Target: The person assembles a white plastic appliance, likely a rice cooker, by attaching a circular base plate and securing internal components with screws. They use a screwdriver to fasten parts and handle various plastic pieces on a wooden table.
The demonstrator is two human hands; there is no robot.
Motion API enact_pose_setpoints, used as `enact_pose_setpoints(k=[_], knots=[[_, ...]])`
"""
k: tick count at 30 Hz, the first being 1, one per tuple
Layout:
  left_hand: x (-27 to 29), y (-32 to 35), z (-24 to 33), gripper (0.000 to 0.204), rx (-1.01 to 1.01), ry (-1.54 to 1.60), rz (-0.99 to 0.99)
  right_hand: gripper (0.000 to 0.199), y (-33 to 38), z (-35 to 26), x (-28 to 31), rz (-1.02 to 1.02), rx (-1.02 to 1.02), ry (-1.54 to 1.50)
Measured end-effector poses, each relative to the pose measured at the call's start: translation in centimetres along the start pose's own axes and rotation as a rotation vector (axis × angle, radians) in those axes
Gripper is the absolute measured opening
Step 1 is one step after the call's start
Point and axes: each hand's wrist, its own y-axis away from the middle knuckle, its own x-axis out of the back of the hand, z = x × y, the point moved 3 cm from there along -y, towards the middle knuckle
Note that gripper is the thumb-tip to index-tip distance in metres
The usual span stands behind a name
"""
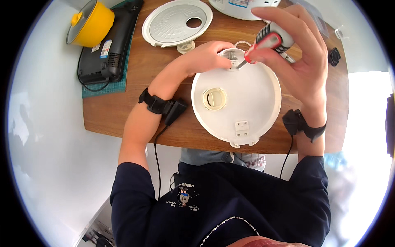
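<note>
Right hand [304, 61] is gripping a red-handled screwdriver [269, 41], fingers closed round it, tip at the hinge bracket [233, 57] on the white round lid [247, 99] lying on the wooden surface [123, 107]. Left hand [207, 55] is pinching the bracket steady. Looks like unscrewing; next needs the tip kept seated while turning.

Wooden table [123, 111] with rounded corners, brown grain, set on a pale, glossy floor [45, 136]. Green cutting mat [96, 87] at the table's far left edge. Bright daylight from the right, washing out the floor there. Walls and windows not discernible.
</note>
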Motion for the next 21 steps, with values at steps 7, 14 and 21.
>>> enact_pose_setpoints(k=[7, 14, 21], knots=[[-0.5, 1.0, 1.2, 0.038, -0.008, -0.01, 0.074, 0.06, 0.3, 1.4, -2.9, 0.147, 0.155, -0.308], [-0.4, 1.1, 1.3, 0.038, 0.016, -0.017, 0.074, 0.056, 0.0, 1.2, -3.4, 0.303, 0.23, -0.459], [-0.6, 1.5, 2.2, 0.045, -0.017, -0.002, 0.078, 0.051, 0.5, 2.0, -0.5, 0.12, 0.133, -0.297]])
